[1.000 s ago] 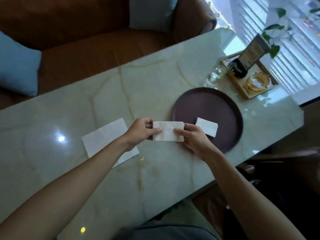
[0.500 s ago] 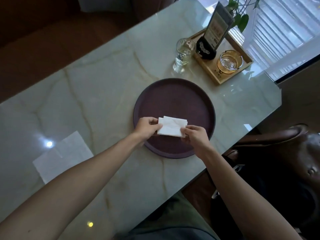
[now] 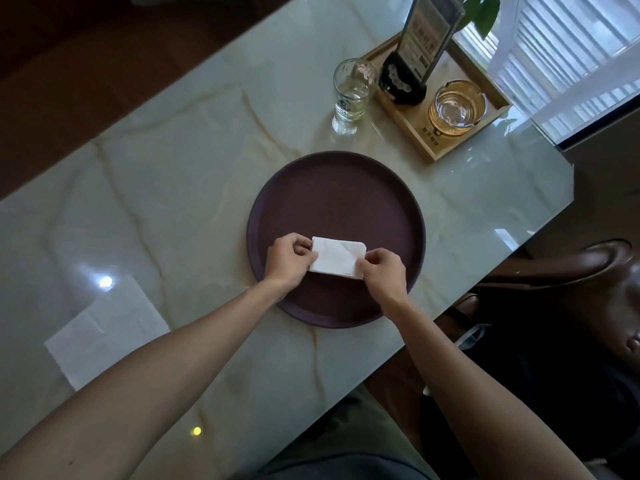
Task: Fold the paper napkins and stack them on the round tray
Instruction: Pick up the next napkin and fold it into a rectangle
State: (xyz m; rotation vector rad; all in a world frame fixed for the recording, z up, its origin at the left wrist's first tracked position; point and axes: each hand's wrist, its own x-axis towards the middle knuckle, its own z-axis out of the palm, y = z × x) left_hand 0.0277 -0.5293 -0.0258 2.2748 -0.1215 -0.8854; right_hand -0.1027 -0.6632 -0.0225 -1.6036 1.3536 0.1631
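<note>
A dark purple round tray (image 3: 336, 199) lies on the marble table. Over its near half both hands hold a folded white napkin (image 3: 334, 257). My left hand (image 3: 286, 260) pinches the napkin's left edge and my right hand (image 3: 382, 271) pinches its right edge. The napkin sits low over the tray, on top of another folded napkin whose edges show just beneath it. An unfolded white napkin (image 3: 104, 332) lies flat on the table at the near left.
A drinking glass (image 3: 351, 95) stands beyond the tray. A wooden tray (image 3: 446, 143) at the far right holds a menu stand (image 3: 419, 53) and a glass ashtray (image 3: 456, 107). The table's edge runs diagonally at the right, with a brown chair (image 3: 588, 265) beside it.
Both hands carried the folded napkin to the right from above the bare table to over the tray, onto the folded napkin lying there. The view followed to the right.
</note>
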